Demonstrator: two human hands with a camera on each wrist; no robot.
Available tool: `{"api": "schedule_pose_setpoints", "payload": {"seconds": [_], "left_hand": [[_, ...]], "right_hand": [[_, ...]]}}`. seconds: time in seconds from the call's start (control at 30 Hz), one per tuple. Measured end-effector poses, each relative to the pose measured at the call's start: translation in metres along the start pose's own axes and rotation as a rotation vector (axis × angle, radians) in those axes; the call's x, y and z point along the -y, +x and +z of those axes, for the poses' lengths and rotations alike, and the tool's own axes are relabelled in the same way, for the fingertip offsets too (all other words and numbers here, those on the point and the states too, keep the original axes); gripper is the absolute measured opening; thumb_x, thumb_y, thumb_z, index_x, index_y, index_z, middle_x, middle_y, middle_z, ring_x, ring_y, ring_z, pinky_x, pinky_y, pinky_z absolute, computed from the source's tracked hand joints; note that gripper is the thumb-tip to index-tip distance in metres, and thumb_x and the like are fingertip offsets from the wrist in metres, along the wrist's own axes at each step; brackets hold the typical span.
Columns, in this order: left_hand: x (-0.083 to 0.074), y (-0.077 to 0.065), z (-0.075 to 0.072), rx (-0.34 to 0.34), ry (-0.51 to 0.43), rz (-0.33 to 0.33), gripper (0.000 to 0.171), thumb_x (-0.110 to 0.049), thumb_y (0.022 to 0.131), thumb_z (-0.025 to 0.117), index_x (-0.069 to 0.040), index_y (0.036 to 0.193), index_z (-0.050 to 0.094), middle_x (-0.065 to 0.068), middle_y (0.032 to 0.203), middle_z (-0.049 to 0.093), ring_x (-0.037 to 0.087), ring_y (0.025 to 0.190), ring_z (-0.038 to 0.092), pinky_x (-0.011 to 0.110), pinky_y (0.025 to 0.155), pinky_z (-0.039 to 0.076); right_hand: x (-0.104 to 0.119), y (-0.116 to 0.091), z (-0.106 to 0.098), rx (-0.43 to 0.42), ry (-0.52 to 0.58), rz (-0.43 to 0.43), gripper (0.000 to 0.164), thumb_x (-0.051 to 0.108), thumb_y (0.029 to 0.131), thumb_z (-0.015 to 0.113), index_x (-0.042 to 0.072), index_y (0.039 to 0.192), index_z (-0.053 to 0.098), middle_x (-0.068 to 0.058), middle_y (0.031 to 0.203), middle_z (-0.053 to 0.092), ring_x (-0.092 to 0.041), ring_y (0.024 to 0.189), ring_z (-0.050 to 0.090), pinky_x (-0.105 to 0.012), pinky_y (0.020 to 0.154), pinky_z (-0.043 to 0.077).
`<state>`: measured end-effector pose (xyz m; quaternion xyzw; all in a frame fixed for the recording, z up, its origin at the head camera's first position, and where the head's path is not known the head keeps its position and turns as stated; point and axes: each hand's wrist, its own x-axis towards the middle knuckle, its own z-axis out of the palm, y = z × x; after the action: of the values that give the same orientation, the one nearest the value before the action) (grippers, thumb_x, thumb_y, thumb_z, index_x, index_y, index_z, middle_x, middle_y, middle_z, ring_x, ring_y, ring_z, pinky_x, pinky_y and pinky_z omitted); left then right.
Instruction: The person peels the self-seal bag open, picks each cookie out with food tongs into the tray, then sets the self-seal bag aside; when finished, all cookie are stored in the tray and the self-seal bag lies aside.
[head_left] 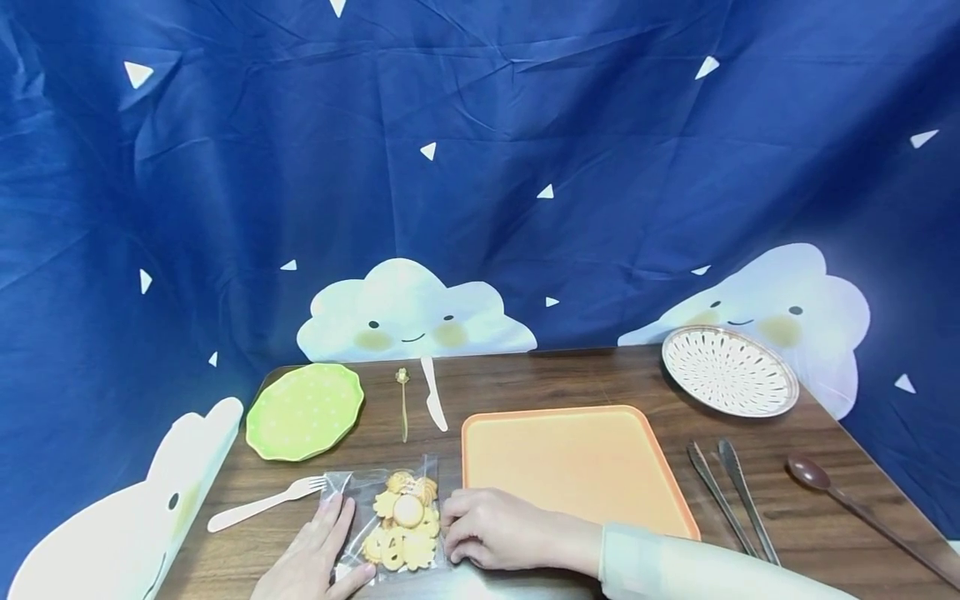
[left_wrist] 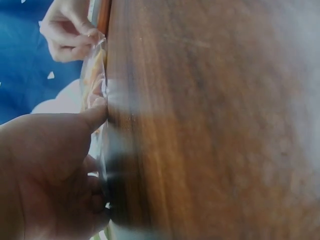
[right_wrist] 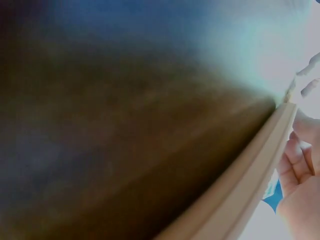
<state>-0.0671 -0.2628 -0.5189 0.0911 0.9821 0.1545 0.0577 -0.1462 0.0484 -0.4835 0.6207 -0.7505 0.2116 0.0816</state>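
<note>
A clear plastic bag [head_left: 364, 490] of golden cookies [head_left: 408, 511] lies on the table at the front in the head view. My left hand [head_left: 311, 546] rests with fairly straight fingers over the bag's left side, thumb near its bottom edge. On the other side, my right hand [head_left: 502, 529] has its fingers curled and pinches the bag's right edge. The left wrist view shows that right hand [left_wrist: 65, 30] holding a corner of the film [left_wrist: 102, 39]. Part of the orange tray [head_left: 562, 458] is hidden behind the right hand and forearm.
A white fork [head_left: 262, 505] lies left of the bag. Behind are a green plate [head_left: 303, 412], a small gold spoon [head_left: 404, 408] and a white knife [head_left: 433, 400]. To the right are metal tongs [head_left: 738, 496], a brown long-handled spoon [head_left: 810, 473] and a patterned oval plate [head_left: 727, 371].
</note>
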Motion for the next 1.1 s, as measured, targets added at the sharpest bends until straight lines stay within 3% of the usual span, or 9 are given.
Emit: {"api": "schedule_pose_setpoints", "payload": {"seconds": [0.3,0.5,0.63,0.77,1.1], "left_hand": [[-0.002,-0.001,-0.003,-0.008,-0.015,0.015,0.098,-0.075,0.088,0.055,-0.004,0.153,0.040,0.022,0.165,0.031,0.040,0.153,0.033,0.059,0.115,0.041],[-0.002,-0.001,-0.002,0.003,-0.021,0.003,0.099,-0.076,0.088,0.055,-0.004,0.154,0.039,0.022,0.166,0.030,0.039,0.153,0.033,0.059,0.116,0.040],[-0.001,-0.001,-0.002,0.021,-0.047,-0.001,0.100,-0.075,0.088,0.055,-0.003,0.154,0.038,0.023,0.166,0.028,0.041,0.154,0.031,0.061,0.116,0.038],[-0.001,-0.001,-0.001,0.010,-0.045,-0.003,0.100,-0.076,0.088,0.055,-0.003,0.154,0.038,0.023,0.166,0.028,0.040,0.154,0.031,0.060,0.116,0.039],[-0.001,-0.002,0.000,0.018,-0.068,-0.030,0.103,-0.078,0.086,0.054,-0.003,0.154,0.038,0.024,0.166,0.028,0.042,0.154,0.030,0.061,0.117,0.037]], "right_hand": [[-0.005,0.006,-0.003,-0.007,0.025,-0.005,0.012,0.023,0.090,0.077,0.024,0.102,0.080,0.013,0.097,0.067,0.004,0.092,0.059,-0.003,0.088,0.045],[-0.019,0.028,-0.009,0.050,0.128,0.110,0.020,0.024,0.092,0.075,0.019,0.111,0.079,0.007,0.099,0.072,0.000,0.093,0.063,-0.002,0.089,0.044],[-0.027,0.039,-0.004,0.054,0.108,0.203,0.013,0.028,0.092,0.074,0.024,0.103,0.081,0.011,0.092,0.071,0.001,0.088,0.062,-0.002,0.082,0.042],[-0.029,0.045,0.004,0.051,0.057,0.239,0.009,0.032,0.090,0.076,0.026,0.093,0.081,0.015,0.084,0.070,0.004,0.078,0.060,-0.001,0.075,0.040],[-0.025,0.045,0.005,0.026,-0.021,0.303,0.010,0.019,0.084,0.076,0.026,0.078,0.078,0.018,0.073,0.071,0.013,0.063,0.044,0.001,0.061,0.032]]}}
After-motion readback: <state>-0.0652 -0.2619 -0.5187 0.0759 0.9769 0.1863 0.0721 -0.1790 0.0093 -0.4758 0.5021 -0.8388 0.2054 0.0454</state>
